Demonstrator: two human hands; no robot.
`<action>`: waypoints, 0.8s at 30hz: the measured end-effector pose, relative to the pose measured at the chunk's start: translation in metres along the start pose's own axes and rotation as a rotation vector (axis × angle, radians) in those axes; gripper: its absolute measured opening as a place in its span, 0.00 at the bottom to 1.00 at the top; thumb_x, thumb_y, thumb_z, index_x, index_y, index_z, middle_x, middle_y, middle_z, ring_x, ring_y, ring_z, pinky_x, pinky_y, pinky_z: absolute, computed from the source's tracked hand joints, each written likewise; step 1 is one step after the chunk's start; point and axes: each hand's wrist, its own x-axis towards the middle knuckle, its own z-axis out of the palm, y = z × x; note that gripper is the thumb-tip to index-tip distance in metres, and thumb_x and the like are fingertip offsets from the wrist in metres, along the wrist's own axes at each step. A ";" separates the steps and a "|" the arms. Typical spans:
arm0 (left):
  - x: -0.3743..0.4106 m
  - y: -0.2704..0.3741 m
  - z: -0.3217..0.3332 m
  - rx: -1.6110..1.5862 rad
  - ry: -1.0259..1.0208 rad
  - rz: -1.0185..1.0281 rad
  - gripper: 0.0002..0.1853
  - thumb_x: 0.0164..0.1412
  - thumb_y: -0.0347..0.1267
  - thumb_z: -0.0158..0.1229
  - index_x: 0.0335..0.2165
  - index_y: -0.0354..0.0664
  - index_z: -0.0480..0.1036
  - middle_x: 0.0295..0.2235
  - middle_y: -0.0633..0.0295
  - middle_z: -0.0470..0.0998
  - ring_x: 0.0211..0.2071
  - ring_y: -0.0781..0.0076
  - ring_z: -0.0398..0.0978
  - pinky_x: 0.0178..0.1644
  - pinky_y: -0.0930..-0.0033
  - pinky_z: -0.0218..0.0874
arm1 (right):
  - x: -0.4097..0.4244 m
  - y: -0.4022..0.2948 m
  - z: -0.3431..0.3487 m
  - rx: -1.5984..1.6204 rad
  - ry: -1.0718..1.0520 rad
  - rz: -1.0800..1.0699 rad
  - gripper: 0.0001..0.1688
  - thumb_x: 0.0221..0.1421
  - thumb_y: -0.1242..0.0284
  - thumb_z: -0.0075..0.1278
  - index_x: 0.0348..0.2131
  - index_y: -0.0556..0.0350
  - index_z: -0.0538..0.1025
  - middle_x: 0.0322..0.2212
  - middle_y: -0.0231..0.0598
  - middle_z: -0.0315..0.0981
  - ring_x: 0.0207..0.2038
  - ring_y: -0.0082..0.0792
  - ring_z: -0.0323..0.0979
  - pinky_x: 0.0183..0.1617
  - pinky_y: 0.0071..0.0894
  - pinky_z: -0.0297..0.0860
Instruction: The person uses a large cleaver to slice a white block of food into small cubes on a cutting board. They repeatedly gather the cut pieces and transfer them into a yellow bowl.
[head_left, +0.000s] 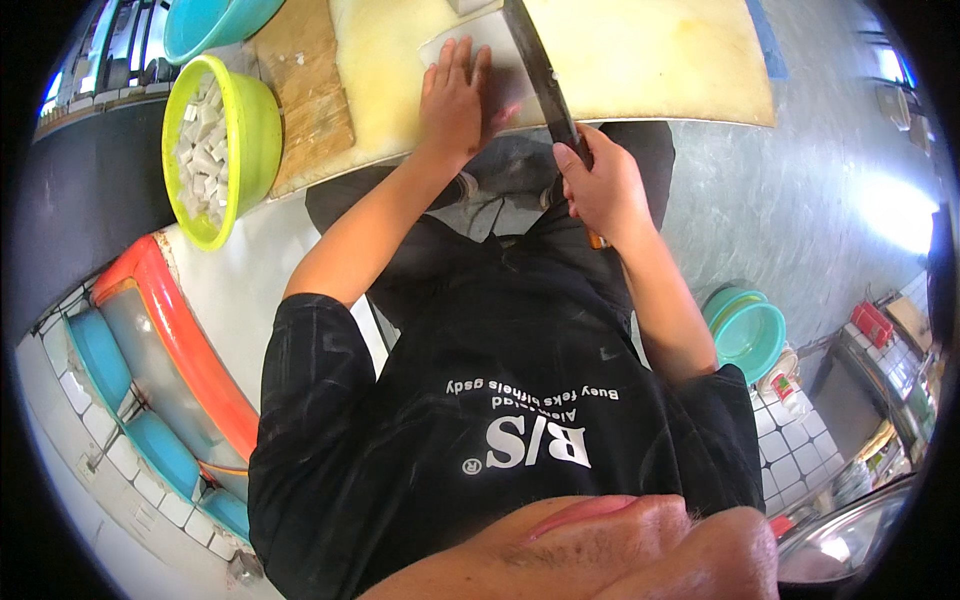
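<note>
My left hand (456, 97) lies with its fingers spread, palm down, on a pale, whitish slab (517, 67) near the front edge of a yellowed cutting board (645, 60). In my right hand (604, 176) is the handle of a long dark-bladed knife (546, 75). The blade points away from me and passes over or beside the slab's right part; whether it touches the slab cannot be told. Part of another pale block (471, 6) shows at the top edge. What the slab is made of is not clear.
Left of the board, a lime-green basin (255, 139) holds many pale cut chunks (202, 161). Beside it are a worn wooden board (307, 90) and a blue basin (217, 26). Stacked turquoise basins (750, 337) stand low at the right. An orange-red rimmed frame (187, 337) is at lower left.
</note>
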 end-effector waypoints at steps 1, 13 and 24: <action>-0.001 0.000 -0.001 -0.016 0.004 -0.008 0.47 0.49 0.53 0.68 0.60 0.39 0.64 0.64 0.47 0.61 0.65 0.42 0.57 0.64 0.43 0.53 | 0.002 0.000 0.001 -0.019 -0.002 0.001 0.18 0.63 0.65 0.52 0.46 0.61 0.75 0.25 0.52 0.76 0.28 0.50 0.75 0.36 0.42 0.70; 0.003 0.006 -0.007 -0.040 0.016 -0.023 0.47 0.42 0.48 0.75 0.56 0.34 0.67 0.60 0.42 0.65 0.63 0.38 0.60 0.60 0.45 0.57 | 0.000 -0.011 0.004 -0.195 0.043 -0.076 0.23 0.66 0.60 0.47 0.47 0.63 0.76 0.30 0.56 0.79 0.36 0.58 0.77 0.41 0.50 0.72; 0.017 0.002 -0.024 0.006 -0.044 0.000 0.60 0.38 0.61 0.72 0.61 0.33 0.61 0.62 0.39 0.62 0.64 0.38 0.58 0.61 0.42 0.55 | 0.014 -0.015 0.009 -0.298 0.031 -0.043 0.24 0.68 0.59 0.42 0.41 0.65 0.75 0.29 0.59 0.78 0.36 0.61 0.76 0.43 0.54 0.71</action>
